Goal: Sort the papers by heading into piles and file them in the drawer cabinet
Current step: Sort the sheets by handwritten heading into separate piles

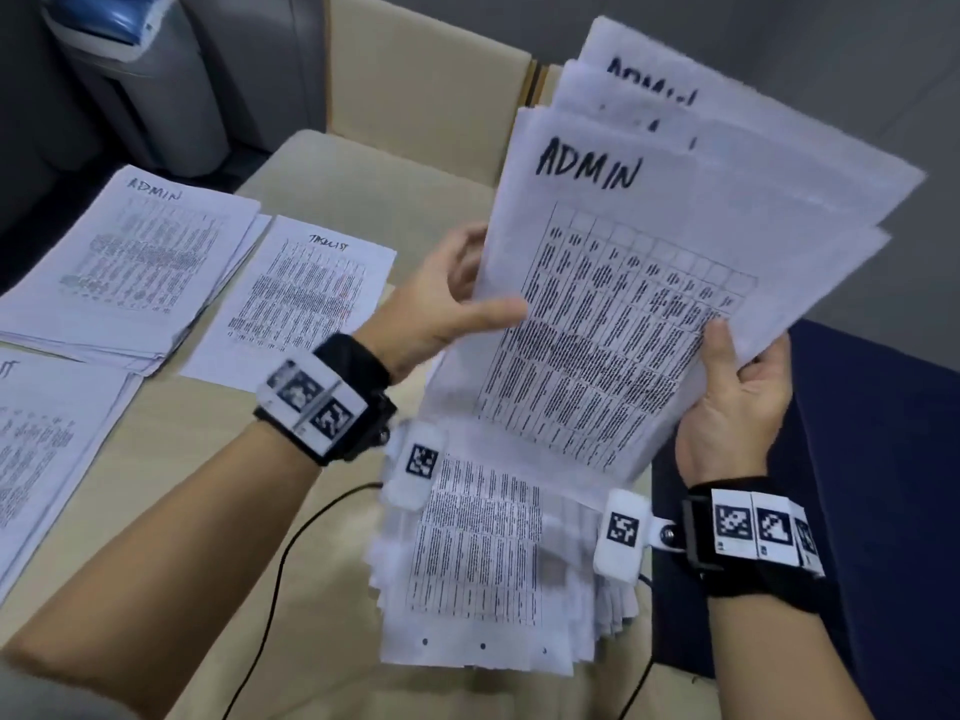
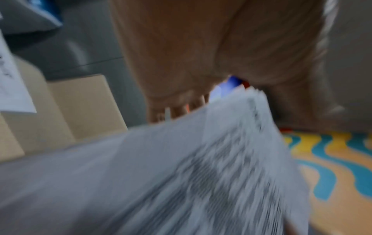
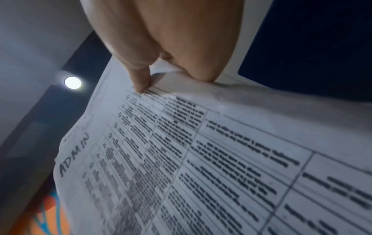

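Several printed sheets headed ADMIN point(image 1: 623, 304) are fanned out and held up over the table. My left hand point(image 1: 452, 298) grips their left edge, thumb on the front and fingers behind. My right hand point(image 1: 737, 376) pinches the right edge, its thumb pressing on the top sheet point(image 3: 201, 159). The left wrist view is blurred and shows my palm point(image 2: 201, 55) above the paper point(image 2: 201, 174). Under the raised sheets lies a thick stack of printed papers point(image 1: 483, 563). On the table to the left sit an ADMIN pile point(image 1: 135, 262), a TASKLIST sheet point(image 1: 296, 293) and another pile point(image 1: 41, 449).
The beige table point(image 1: 208, 485) carries a black cable point(image 1: 291, 537) running under my left forearm. A dark blue surface point(image 1: 883, 459) borders the table on the right. A grey and blue machine point(image 1: 145, 70) stands at the far left, beside a beige panel point(image 1: 426, 70).
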The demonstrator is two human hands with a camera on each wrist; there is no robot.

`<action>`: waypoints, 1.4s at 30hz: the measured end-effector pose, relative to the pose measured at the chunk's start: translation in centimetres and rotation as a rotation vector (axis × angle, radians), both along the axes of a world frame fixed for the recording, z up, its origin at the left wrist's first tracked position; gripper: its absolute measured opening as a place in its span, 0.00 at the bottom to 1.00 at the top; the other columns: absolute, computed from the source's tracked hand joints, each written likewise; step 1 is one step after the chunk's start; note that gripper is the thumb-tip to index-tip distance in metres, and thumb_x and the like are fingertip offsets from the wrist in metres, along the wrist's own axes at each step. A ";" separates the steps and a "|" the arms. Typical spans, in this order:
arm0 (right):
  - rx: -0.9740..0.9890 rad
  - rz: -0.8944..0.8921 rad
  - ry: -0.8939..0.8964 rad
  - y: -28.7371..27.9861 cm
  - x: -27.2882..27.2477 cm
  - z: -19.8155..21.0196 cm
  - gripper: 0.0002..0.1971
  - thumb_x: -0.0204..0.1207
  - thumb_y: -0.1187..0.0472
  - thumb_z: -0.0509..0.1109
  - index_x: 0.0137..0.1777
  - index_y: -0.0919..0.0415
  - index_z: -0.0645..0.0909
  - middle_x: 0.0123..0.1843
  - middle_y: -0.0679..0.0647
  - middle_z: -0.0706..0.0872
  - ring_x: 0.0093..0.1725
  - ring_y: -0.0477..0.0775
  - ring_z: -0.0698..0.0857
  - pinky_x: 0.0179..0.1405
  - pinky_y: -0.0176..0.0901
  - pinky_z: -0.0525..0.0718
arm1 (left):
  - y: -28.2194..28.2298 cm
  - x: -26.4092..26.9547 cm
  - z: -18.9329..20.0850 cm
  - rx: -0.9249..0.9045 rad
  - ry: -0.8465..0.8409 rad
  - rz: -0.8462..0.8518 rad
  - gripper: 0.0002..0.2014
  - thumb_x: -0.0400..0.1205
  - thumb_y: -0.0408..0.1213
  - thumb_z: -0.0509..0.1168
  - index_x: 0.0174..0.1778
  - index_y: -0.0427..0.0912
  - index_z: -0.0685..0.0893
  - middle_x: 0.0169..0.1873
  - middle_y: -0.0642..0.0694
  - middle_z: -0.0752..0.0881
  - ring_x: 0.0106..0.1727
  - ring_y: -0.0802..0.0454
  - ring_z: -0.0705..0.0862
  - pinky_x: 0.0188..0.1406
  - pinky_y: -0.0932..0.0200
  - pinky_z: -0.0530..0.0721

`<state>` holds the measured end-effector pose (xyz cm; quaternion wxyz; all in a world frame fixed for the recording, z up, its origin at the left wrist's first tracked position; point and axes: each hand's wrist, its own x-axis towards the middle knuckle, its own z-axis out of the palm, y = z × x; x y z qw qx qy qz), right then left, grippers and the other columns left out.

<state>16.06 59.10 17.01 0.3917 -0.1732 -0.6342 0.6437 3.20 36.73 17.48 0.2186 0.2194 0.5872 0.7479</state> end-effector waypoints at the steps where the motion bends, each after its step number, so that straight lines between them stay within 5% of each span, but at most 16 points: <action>1: -0.004 -0.021 0.037 -0.1 0.0 0.3 0.11 0.80 0.58 0.73 0.60 0.55 0.77 0.54 0.50 0.87 0.57 0.52 0.86 0.66 0.55 0.83 | 0.4 0.6 -1.0 -0.035 0.040 0.037 0.41 0.66 0.49 0.83 0.71 0.39 0.73 0.64 0.45 0.86 0.64 0.50 0.85 0.69 0.41 0.81; 4: -0.045 -0.056 0.198 -0.6 0.2 0.8 0.15 0.82 0.63 0.69 0.63 0.65 0.69 0.56 0.54 0.84 0.57 0.48 0.84 0.66 0.48 0.81 | 2.2 2.7 -2.6 -0.010 0.154 0.258 0.16 0.77 0.32 0.74 0.60 0.39 0.80 0.53 0.40 0.89 0.55 0.44 0.88 0.58 0.42 0.87; 6: -0.047 -0.064 0.176 -1.0 0.6 -0.3 0.21 0.82 0.65 0.69 0.69 0.70 0.65 0.62 0.54 0.84 0.62 0.49 0.85 0.67 0.44 0.80 | 3.2 4.1 -4.2 0.030 0.138 0.347 0.12 0.81 0.29 0.70 0.59 0.40 0.81 0.51 0.42 0.89 0.53 0.45 0.88 0.54 0.51 0.88; 9: -0.159 -0.037 -0.197 -1.7 2.2 -4.5 0.31 0.75 0.63 0.76 0.77 0.68 0.70 0.66 0.52 0.86 0.64 0.45 0.86 0.71 0.49 0.81 | 4.0 5.9 -8.5 -0.084 0.041 0.275 0.12 0.82 0.25 0.64 0.59 0.43 0.79 0.48 0.41 0.86 0.48 0.40 0.85 0.46 0.60 0.86; 12: -0.144 -0.036 -0.470 -1.1 3.5 -9.3 0.19 0.75 0.57 0.78 0.65 0.60 0.82 0.56 0.46 0.89 0.55 0.41 0.88 0.67 0.49 0.83 | 3.9 6.6 -12.4 -0.351 -0.047 0.116 0.07 0.82 0.22 0.62 0.48 0.39 0.78 0.36 0.51 0.81 0.34 0.53 0.78 0.28 0.68 0.75; 14: -0.086 -0.106 -0.512 -0.4 3.1 -10.0 0.11 0.78 0.53 0.75 0.56 0.57 0.84 0.50 0.47 0.89 0.48 0.43 0.87 0.60 0.46 0.84 | 3.3 6.0 -13.4 -0.444 -0.015 0.026 0.09 0.79 0.20 0.63 0.43 0.39 0.80 0.35 0.51 0.82 0.34 0.56 0.78 0.31 0.65 0.75; 16: -0.053 -0.176 -0.431 1.0 2.5 -9.9 0.11 0.82 0.56 0.71 0.59 0.61 0.84 0.55 0.53 0.89 0.48 0.39 0.87 0.55 0.35 0.85 | 3.0 4.6 -14.1 -0.577 0.056 -0.023 0.14 0.76 0.19 0.64 0.50 0.42 0.85 0.46 0.49 0.87 0.47 0.59 0.84 0.47 0.65 0.80; 20: -0.023 -0.284 -0.363 3.5 1.7 -9.0 0.13 0.84 0.65 0.68 0.64 0.71 0.81 0.48 0.48 0.88 0.40 0.26 0.84 0.40 0.19 0.78 | 3.1 0.7 -15.9 -0.907 0.094 0.195 0.17 0.78 0.24 0.64 0.61 0.40 0.84 0.60 0.44 0.86 0.60 0.47 0.83 0.64 0.54 0.81; 23: -0.029 -0.267 -0.431 3.3 2.3 -9.1 0.16 0.84 0.61 0.69 0.70 0.64 0.80 0.56 0.47 0.86 0.53 0.41 0.84 0.44 0.16 0.77 | 3.8 -2.3 -17.0 -1.107 0.034 0.304 0.14 0.80 0.29 0.63 0.61 0.35 0.83 0.58 0.38 0.86 0.58 0.39 0.84 0.60 0.50 0.83; 25: -0.083 -0.206 -0.521 2.8 3.1 -10.3 0.13 0.83 0.59 0.70 0.66 0.58 0.80 0.53 0.43 0.86 0.56 0.47 0.84 0.48 0.23 0.79 | 4.5 -3.6 -17.4 -1.205 0.013 0.280 0.11 0.81 0.33 0.65 0.56 0.34 0.84 0.53 0.36 0.87 0.48 0.39 0.84 0.51 0.51 0.85; 29: -0.264 -0.099 -0.677 2.0 4.8 -14.2 0.17 0.80 0.50 0.73 0.64 0.56 0.83 0.59 0.51 0.90 0.62 0.54 0.87 0.69 0.56 0.81 | 5.1 -4.8 -18.1 -1.241 -0.034 0.254 0.10 0.77 0.40 0.69 0.44 0.35 0.86 0.42 0.38 0.88 0.43 0.38 0.87 0.44 0.51 0.88; 33: -0.382 0.005 -0.722 0.8 5.4 -15.5 0.13 0.82 0.57 0.70 0.65 0.56 0.83 0.61 0.51 0.89 0.63 0.52 0.86 0.71 0.51 0.78 | 5.9 -5.3 -18.0 -1.297 0.187 0.145 0.13 0.80 0.42 0.67 0.31 0.39 0.81 0.35 0.40 0.86 0.41 0.39 0.86 0.38 0.55 0.83; 35: -0.441 0.056 -0.704 0.5 5.3 -15.9 0.13 0.77 0.52 0.74 0.60 0.53 0.84 0.61 0.51 0.90 0.64 0.52 0.86 0.73 0.54 0.77 | 6.1 -5.8 -17.7 -1.298 0.271 0.040 0.18 0.84 0.43 0.63 0.27 0.42 0.76 0.30 0.43 0.82 0.39 0.39 0.84 0.35 0.56 0.76; 38: -0.487 0.097 -0.725 0.5 5.0 -17.4 0.40 0.57 0.36 0.83 0.68 0.55 0.83 0.66 0.52 0.88 0.69 0.56 0.84 0.77 0.62 0.74 | 5.7 -7.0 -17.0 -1.226 0.330 -0.074 0.22 0.85 0.44 0.61 0.25 0.41 0.71 0.23 0.44 0.75 0.32 0.41 0.77 0.29 0.55 0.67; 42: -0.493 0.170 -0.799 0.4 4.9 -18.1 0.37 0.68 0.41 0.78 0.75 0.55 0.77 0.71 0.51 0.85 0.73 0.55 0.80 0.79 0.66 0.70 | 5.0 -7.6 -15.9 -1.362 0.518 -0.024 0.21 0.87 0.50 0.56 0.31 0.44 0.80 0.34 0.39 0.84 0.37 0.40 0.82 0.35 0.56 0.73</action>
